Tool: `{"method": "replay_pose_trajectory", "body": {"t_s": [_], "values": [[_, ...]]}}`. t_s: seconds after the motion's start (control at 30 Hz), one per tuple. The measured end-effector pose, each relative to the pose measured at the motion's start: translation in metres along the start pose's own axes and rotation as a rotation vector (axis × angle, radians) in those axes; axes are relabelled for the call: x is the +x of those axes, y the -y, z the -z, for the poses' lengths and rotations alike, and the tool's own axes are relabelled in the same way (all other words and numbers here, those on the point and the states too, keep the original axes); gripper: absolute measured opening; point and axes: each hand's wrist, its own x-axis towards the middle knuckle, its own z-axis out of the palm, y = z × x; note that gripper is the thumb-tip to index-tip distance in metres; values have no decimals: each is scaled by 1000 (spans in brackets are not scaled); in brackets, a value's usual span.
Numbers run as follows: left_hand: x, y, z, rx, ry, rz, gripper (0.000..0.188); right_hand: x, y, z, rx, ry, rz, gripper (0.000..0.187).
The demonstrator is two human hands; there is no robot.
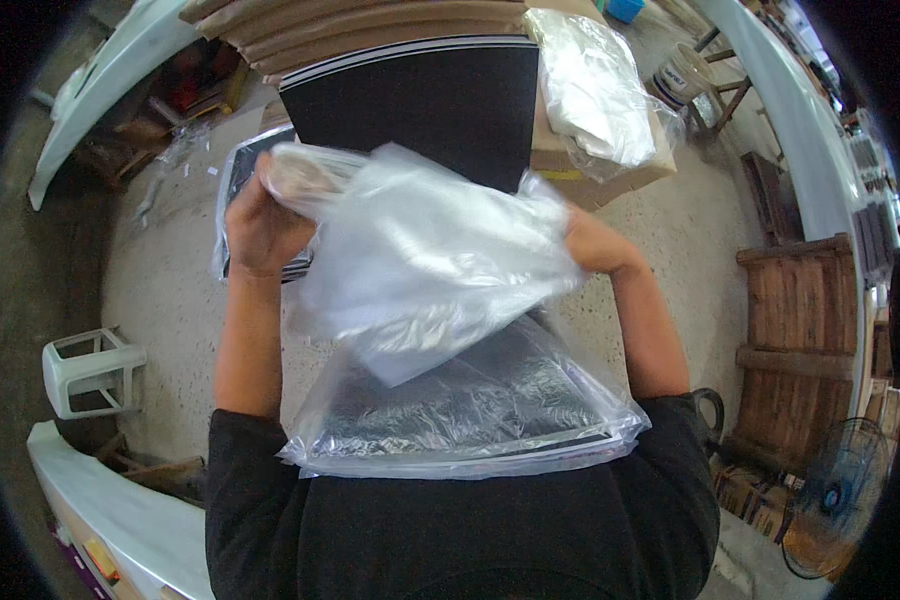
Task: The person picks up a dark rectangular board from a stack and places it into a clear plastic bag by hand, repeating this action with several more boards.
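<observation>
Clear plastic (425,250) spreads between left hand (258,228) and right hand (592,242).

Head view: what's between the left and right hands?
A crumpled translucent plastic bag spans the stretch from left hand to right hand in the head view, partly hiding the latter.

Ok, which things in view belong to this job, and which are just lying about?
Likely in the job:
clear plastic in the left hand
plastic-covered black panel
stacked black panels
clear plastic pile

Apparently just lying about:
white stool
fan
bucket
slatted wooden piece
</observation>
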Motion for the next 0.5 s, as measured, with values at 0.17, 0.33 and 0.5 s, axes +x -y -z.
{"method": "replay_pose_trajectory", "body": {"t_s": [0.17,0.33,0.5], "values": [[-10,46,33,614,-111,399,42,-3,-10,-14,1008,-442,-17,47],[-22,30,25,397,213,396,40,18,8,-41,1479,-438,330,38],[-23,12,6,-90,63,208,46,9,-5,-26,999,-264,-30,26]]}}
